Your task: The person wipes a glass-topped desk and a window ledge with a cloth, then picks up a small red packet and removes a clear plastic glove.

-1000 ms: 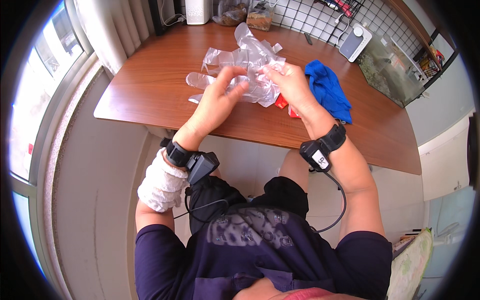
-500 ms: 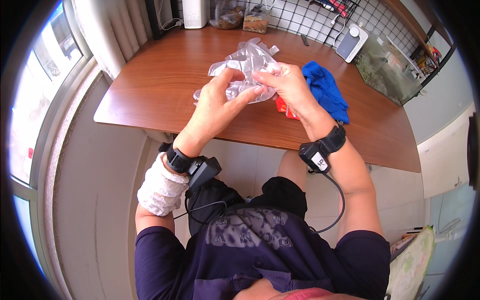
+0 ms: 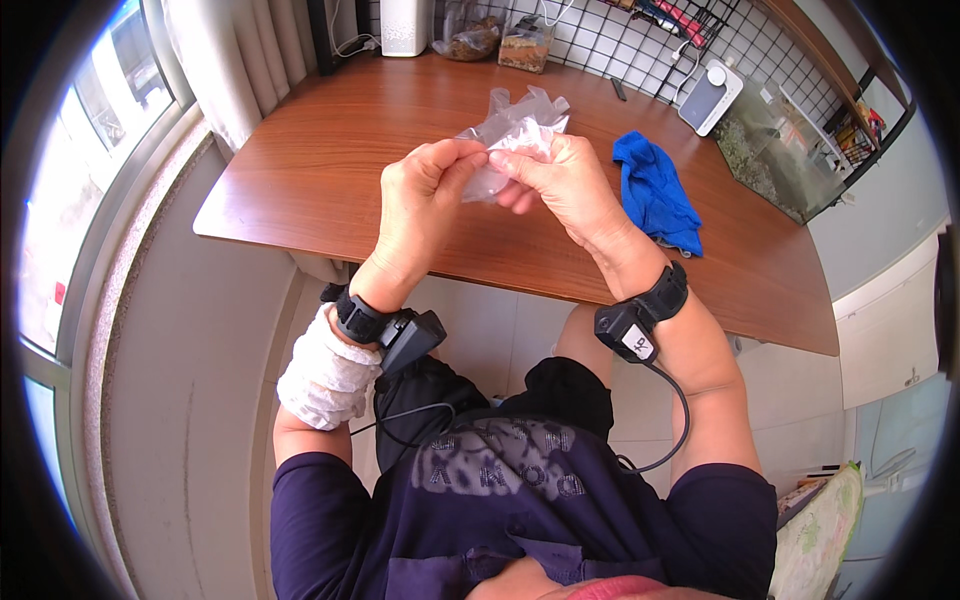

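Observation:
A crumpled, clear plastic disposable glove is stretched between my two hands above the table's near half. Its finger-like strips stick up toward the far side. My left hand pinches the left edge of the film between thumb and fingertips. Close against it, my right hand grips the film with its thumb on top and fingers curled beneath. The thumbs nearly touch. Whether the film is one glove or more, I cannot tell. To the right of my right hand lies a rumpled blue cloth.
The brown wooden table has a curved near edge. Along its back stand a white box-shaped device, a bag of brown stuff and a clear container. A white-and-grey device and a glass tank stand at right.
My left hand has closed from a loose, spread grip to a pinch on the film. The plastic is gathered smaller between my hands. The red item by my right hand no longer shows.

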A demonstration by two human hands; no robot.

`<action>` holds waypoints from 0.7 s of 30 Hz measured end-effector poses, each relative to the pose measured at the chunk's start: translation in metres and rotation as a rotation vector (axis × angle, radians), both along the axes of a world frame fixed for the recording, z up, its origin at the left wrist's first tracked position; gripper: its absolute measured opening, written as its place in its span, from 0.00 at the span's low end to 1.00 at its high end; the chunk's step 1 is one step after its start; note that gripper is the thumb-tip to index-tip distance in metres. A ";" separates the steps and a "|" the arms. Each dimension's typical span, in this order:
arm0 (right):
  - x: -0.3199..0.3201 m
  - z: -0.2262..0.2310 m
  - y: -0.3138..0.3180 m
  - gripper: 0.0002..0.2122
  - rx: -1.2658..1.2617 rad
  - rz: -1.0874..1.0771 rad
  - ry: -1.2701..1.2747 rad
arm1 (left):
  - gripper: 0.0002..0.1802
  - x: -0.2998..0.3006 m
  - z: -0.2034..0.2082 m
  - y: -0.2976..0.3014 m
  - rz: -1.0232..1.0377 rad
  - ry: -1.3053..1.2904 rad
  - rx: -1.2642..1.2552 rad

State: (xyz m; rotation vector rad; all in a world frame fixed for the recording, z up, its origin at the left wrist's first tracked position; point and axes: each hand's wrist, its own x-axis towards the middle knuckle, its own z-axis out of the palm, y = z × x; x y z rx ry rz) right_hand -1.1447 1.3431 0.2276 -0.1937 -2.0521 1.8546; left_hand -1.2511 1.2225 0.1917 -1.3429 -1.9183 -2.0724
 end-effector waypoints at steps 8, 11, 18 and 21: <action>0.001 0.001 0.000 0.09 0.052 -0.066 -0.036 | 0.04 0.002 -0.003 -0.001 0.011 -0.042 0.109; 0.001 -0.002 -0.004 0.08 -0.047 -0.012 0.075 | 0.03 0.000 -0.002 -0.004 -0.008 -0.166 0.172; 0.005 -0.013 0.018 0.07 0.047 -0.033 0.082 | 0.06 -0.011 -0.003 -0.003 -0.120 -0.268 0.228; 0.006 -0.015 0.015 0.08 -0.015 -0.016 0.103 | 0.10 0.002 -0.004 0.003 -0.406 -0.383 0.114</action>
